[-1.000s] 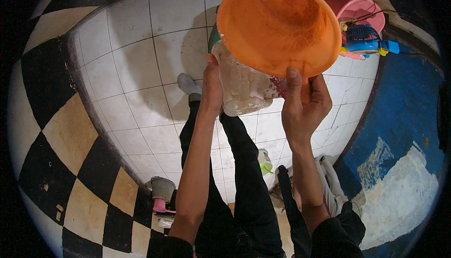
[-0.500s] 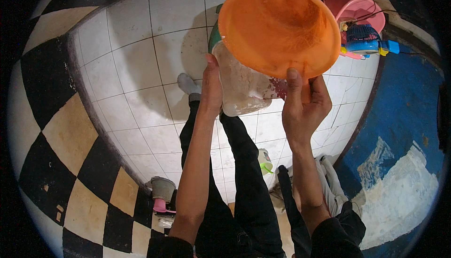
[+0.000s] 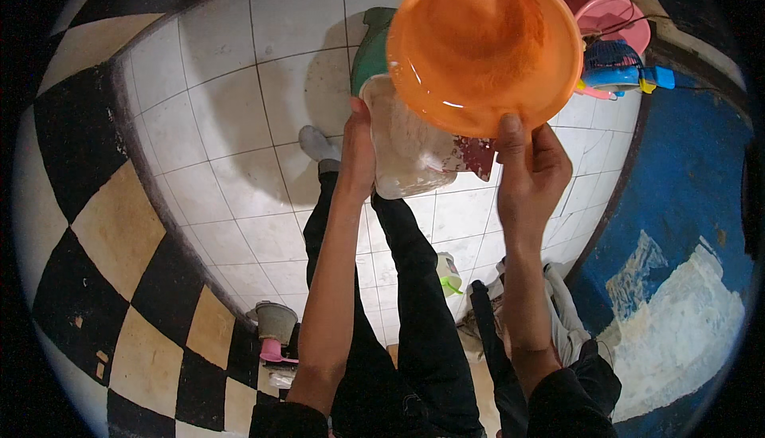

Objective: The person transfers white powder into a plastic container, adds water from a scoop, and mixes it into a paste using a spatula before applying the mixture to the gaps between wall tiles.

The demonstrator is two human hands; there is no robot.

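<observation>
My right hand (image 3: 530,175) grips the near rim of a round orange basin (image 3: 494,47), thumb on top. Bright glints show inside it, as if wet or holding water. My left hand (image 3: 360,147) is closed on the left edge of a translucent, whitish plastic container (image 3: 402,147), its thumb along the rim and its other fingers hidden. The basin overlaps the container's upper right part. A dark red, speckled piece (image 3: 476,157) sticks out at the container's right side. Behind both is a green object (image 3: 373,54), mostly covered by the basin.
Beyond the basin, at the upper right, stand a pink tub (image 3: 617,19) and a blue fan (image 3: 612,67) with a cable. A grey bucket (image 3: 276,322) with a pink handle piece is at the lower left. A light cup (image 3: 448,269) with green trim stands on white floor tiles (image 3: 227,111).
The orange basin has shifted slightly right and its angle has changed, uncovering more of the green object and the red piece. My right hand moved with it; my left hand stays nearly still.
</observation>
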